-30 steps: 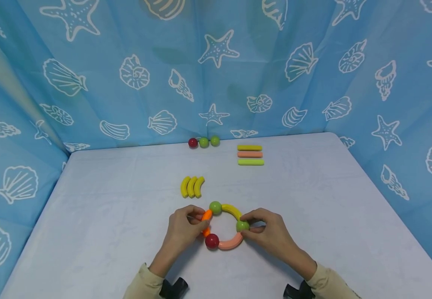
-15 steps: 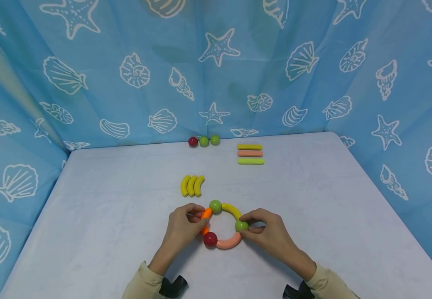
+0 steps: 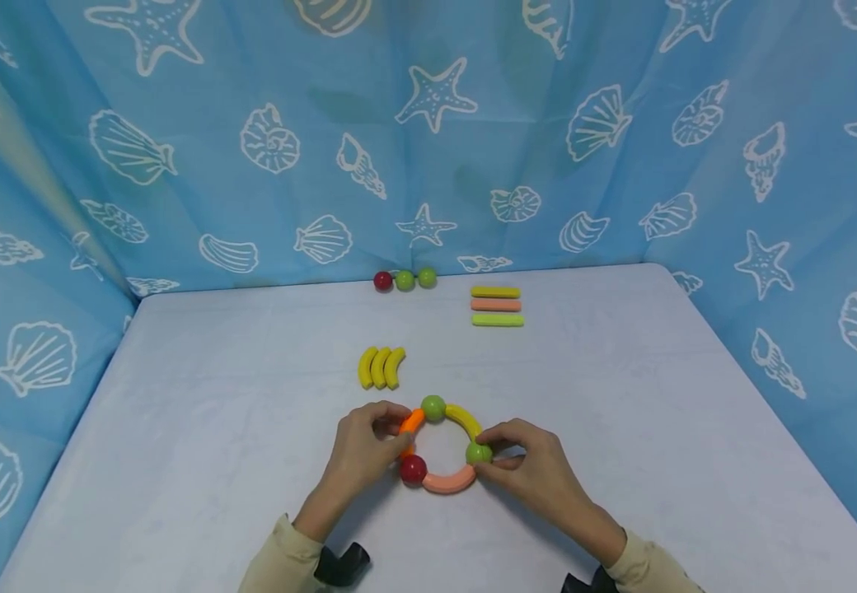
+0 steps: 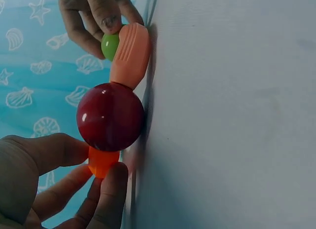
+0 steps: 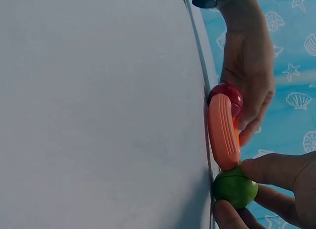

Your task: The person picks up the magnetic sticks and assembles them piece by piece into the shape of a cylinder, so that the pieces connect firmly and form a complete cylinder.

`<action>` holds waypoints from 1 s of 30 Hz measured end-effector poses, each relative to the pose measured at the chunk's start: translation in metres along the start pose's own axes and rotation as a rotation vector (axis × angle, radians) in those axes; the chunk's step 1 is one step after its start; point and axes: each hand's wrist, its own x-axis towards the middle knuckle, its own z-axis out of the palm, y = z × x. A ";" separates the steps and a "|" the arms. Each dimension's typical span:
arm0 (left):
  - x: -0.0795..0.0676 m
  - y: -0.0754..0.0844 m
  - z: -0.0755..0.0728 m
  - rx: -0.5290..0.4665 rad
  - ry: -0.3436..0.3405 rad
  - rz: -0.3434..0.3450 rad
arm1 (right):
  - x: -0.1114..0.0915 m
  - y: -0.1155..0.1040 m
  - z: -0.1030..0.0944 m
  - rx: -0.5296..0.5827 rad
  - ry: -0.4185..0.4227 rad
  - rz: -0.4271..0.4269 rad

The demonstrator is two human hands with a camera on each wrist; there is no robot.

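Note:
On the white cloth lies a ring made of curved rods and balls. My left hand (image 3: 369, 441) pinches the orange curved rod (image 3: 412, 422) on the ring's left side, between thumb and fingers. Across from it, my right hand (image 3: 532, 457) pinches a green ball (image 5: 236, 187) at the ring's right. A dark red ball (image 4: 110, 116) sits at the lower left, joined to a salmon curved rod (image 5: 223, 133) along the bottom. At the top, another green ball (image 3: 433, 408) meets a yellow curved rod (image 3: 464, 421). Fingers partly cover the orange rod.
Behind the ring, several yellow curved rods (image 3: 380, 368) lie side by side. Farther back are a red ball (image 3: 383, 281), two green balls (image 3: 415, 279) and three straight rods (image 3: 497, 305). A blue seashell-print curtain (image 3: 399, 148) borders the table (image 3: 213, 395).
The ring has turned slightly clockwise: its red ball has shifted left and up, its top green ball to the right. Both hands keep their pinches on it.

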 end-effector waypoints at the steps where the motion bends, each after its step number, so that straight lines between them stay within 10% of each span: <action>1: 0.001 0.000 0.000 0.005 -0.004 0.007 | -0.001 0.000 0.000 0.002 0.001 0.000; 15: 0.013 0.002 -0.004 0.048 0.006 0.087 | -0.007 -0.003 0.007 0.038 -0.015 -0.035; 23: -0.008 -0.005 -0.014 0.037 0.065 0.152 | -0.007 -0.001 0.003 0.047 -0.020 -0.057; 30: -0.024 -0.006 -0.016 0.125 -0.033 0.295 | -0.001 0.004 -0.008 0.077 0.031 -0.069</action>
